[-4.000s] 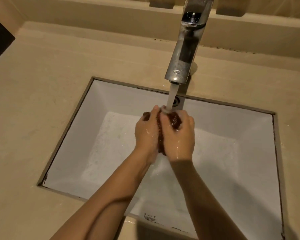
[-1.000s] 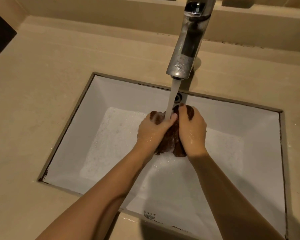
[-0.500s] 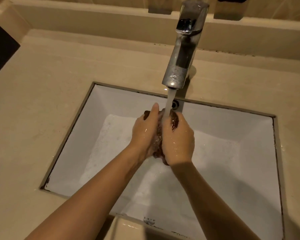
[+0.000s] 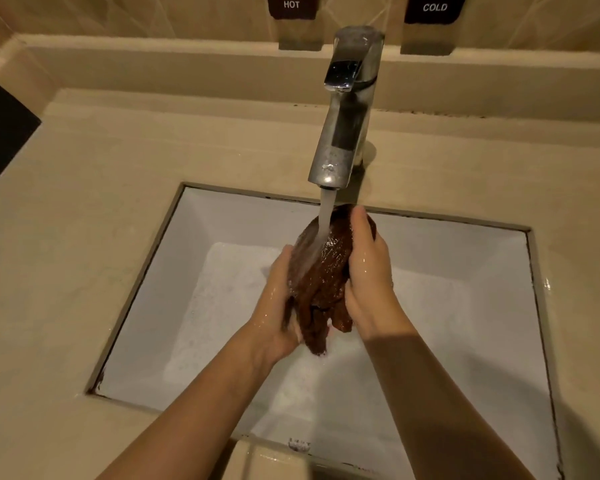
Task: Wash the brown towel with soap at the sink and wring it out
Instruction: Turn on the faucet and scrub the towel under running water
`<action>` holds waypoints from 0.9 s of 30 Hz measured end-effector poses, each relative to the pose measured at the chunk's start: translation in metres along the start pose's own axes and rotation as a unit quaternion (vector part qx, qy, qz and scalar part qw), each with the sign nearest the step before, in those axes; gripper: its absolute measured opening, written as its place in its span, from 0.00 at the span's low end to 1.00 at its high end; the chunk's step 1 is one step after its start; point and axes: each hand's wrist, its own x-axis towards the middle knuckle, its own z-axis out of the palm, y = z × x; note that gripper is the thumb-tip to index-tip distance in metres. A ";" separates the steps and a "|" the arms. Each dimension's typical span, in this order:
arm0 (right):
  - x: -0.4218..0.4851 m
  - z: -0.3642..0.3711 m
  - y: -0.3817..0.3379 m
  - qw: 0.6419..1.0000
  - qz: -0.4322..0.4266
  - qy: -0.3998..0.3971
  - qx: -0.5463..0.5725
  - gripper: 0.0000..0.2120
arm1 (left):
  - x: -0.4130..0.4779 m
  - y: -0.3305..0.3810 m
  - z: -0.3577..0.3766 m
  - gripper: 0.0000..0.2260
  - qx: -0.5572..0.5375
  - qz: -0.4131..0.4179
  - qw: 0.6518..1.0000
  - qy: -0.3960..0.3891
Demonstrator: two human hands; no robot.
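Observation:
The wet brown towel [image 4: 326,271] is bunched up between my two hands above the white sink basin [image 4: 465,271]. My left hand [image 4: 278,306] cups it from the left and below. My right hand [image 4: 368,275] grips it from the right, fingers curled over its top. Water runs from the chrome faucet [image 4: 343,116] straight onto the towel's upper part. Foamy water covers the basin floor [image 4: 229,289]. No soap bar is in view.
A beige stone counter [image 4: 101,202] surrounds the rectangular sink. Dark HOT [image 4: 291,5] and COLD [image 4: 434,8] labels sit on the wall behind the faucet. A dark object [image 4: 0,126] lies at the counter's left edge.
My hands have spread apart, and the towel, which was squeezed tight between my palms, now shows broadly under the stream. The view has tilted up, bringing the wall labels in.

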 end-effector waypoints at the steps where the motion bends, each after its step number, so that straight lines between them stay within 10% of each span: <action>1: 0.000 -0.002 0.000 0.999 0.013 -0.015 0.035 0.19 | -0.003 0.001 -0.001 0.31 -0.015 -0.034 0.999 -0.023; 5: -0.005 -0.015 0.000 0.996 -0.025 -0.072 -0.051 0.15 | -0.006 0.012 -0.005 0.25 -0.087 -0.044 0.993 -0.065; 8: -0.008 -0.033 -0.010 0.914 -0.180 -0.082 -0.353 0.18 | 0.000 0.022 -0.005 0.17 -0.063 0.022 0.998 -0.024; 15: -0.036 -0.018 0.024 0.835 -0.236 -0.074 -0.491 0.31 | 0.003 0.019 0.019 0.16 0.015 0.134 0.985 0.105; 27: 0.003 -0.005 0.028 0.890 -0.208 0.061 -0.402 0.12 | 0.011 0.002 0.024 0.15 0.057 0.209 0.955 0.202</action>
